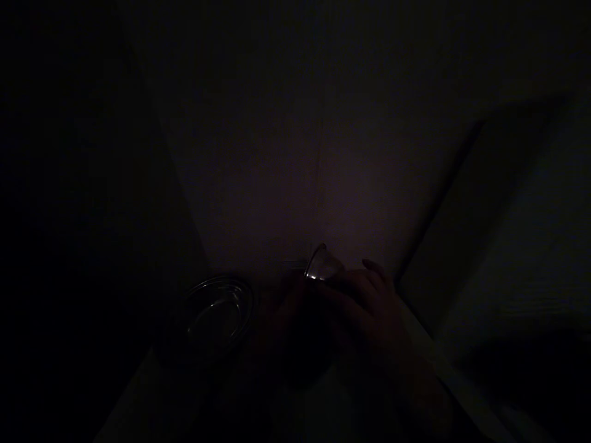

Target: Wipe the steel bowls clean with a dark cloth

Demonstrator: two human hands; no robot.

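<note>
CUP IN RIGHT HAND, BOWL TO THE LEFT

Your right hand (369, 301) is closed partway, its fingers bent against the cup (329, 266). The cup is in this hand's hold, at the lower middle of the view. It is small and glossy, and flares toward its rim. It is tilted onto its side, with the rim toward your left and the narrower end toward your fingers. One finger stands apart from the others on the far side of the hand. Light is very low, so the exact contact of each finger cannot be read.

Your left hand (287, 298) shows only as a faint reddish shape to the left of the cup. You cannot tell how far open it is, or whether it has hold of anything. The space between your hands is too dark to read.

Just left of the rim, note a few thin pale lines (293, 263); their source cannot be made out.

Further to your left is the bowl (247, 301), apart from the cup. It is wider than the cup and has a shiny, curved rim. Its contents and its support are lost in shadow.

Beyond your hands stands a dim wall (258, 184) with a fine upright seam (317, 160). On your right, a dark-edged panel (484, 215) slants away.
</note>
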